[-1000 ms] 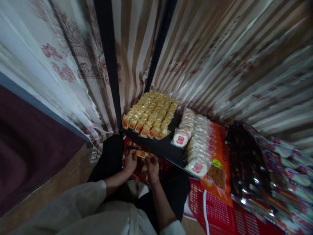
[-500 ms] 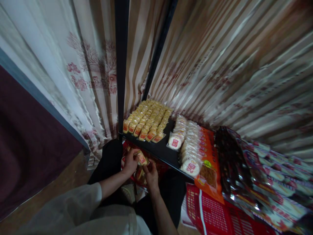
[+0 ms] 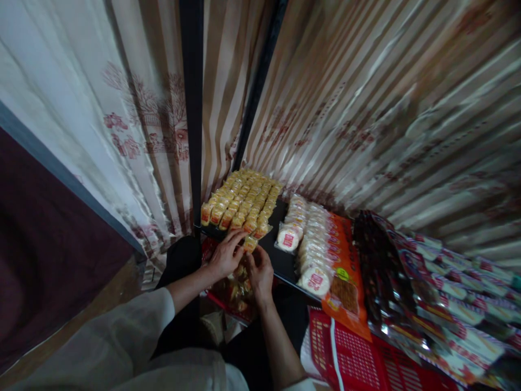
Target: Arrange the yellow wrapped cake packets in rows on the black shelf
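Two hands pinch one small yellow packet [image 3: 249, 244] at the front edge of a black shelf [image 3: 281, 267], the left hand [image 3: 227, 256] gripping from 8 o'clock, the right hand [image 3: 261, 272] from 5 o'clock. Whether the packet touches the nearest row cannot be told. Tight rows of wrapped cakes [image 3: 240, 203] fill the shelf's corner from 11 to 12 o'clock of the hands — yellow, with red print on the front ones. Toward 3 o'clock stand two stacks of white rounds [image 3: 316, 280], and past them lie an orange bag [image 3: 349, 277], a heap of dark packs [image 3: 380, 266] and, near 4 o'clock, striped packs [image 3: 468, 309]. A red crate [image 3: 358, 353] sits below the orange bag. At 6 o'clock — between the seated person's knees — a red basket [image 3: 226, 310] holds more wrapped pieces [image 3: 240, 296], partly hidden by the arms. Printed curtains [image 3: 325, 108] hang behind.
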A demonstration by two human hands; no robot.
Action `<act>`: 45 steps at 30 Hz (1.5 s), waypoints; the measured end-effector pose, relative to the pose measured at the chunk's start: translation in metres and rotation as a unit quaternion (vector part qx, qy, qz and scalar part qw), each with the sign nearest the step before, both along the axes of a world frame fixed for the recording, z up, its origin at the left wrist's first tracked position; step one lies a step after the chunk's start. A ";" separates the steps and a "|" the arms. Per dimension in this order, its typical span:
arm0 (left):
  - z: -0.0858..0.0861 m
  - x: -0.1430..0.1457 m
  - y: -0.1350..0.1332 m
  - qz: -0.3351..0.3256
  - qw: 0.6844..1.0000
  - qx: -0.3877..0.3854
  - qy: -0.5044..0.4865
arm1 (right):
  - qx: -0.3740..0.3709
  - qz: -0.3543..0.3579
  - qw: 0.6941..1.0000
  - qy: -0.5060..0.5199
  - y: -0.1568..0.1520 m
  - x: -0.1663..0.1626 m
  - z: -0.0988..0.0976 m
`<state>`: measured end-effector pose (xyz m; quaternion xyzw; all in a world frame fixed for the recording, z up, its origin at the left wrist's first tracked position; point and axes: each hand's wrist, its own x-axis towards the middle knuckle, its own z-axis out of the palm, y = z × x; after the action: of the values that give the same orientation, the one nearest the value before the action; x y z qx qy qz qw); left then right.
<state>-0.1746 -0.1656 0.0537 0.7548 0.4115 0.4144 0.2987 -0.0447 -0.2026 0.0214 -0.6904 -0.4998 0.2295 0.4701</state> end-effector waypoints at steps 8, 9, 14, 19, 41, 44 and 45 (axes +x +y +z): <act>-0.023 -0.002 0.016 0.104 0.993 0.000 0.060 | 0.006 -0.062 0.998 -0.022 0.030 -0.011 -0.008; -0.023 -0.002 0.018 0.104 0.992 -0.002 0.065 | 0.005 -0.065 0.998 -0.027 0.032 -0.013 -0.009; -0.024 -0.001 0.022 0.105 0.992 -0.005 0.069 | 0.023 -0.069 0.995 -0.071 0.040 -0.017 -0.010; -0.025 -0.001 0.021 0.101 0.992 -0.012 0.074 | 0.050 -0.066 0.993 -0.080 0.042 -0.018 -0.013; -0.033 -0.001 0.031 0.135 0.982 -0.079 0.103 | 0.018 -0.074 0.993 -0.091 0.044 -0.025 -0.029; -0.034 -0.001 0.032 0.134 0.983 -0.070 0.104 | 0.021 -0.082 0.993 -0.088 0.044 -0.026 -0.028; -0.035 -0.001 0.033 0.135 0.983 -0.068 0.105 | 0.022 -0.083 0.992 -0.087 0.045 -0.026 -0.027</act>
<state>-0.1751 -0.1328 0.0190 0.7095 0.5658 0.3403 0.2463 -0.0705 -0.1580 -0.0059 -0.7365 -0.4844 0.1175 0.4573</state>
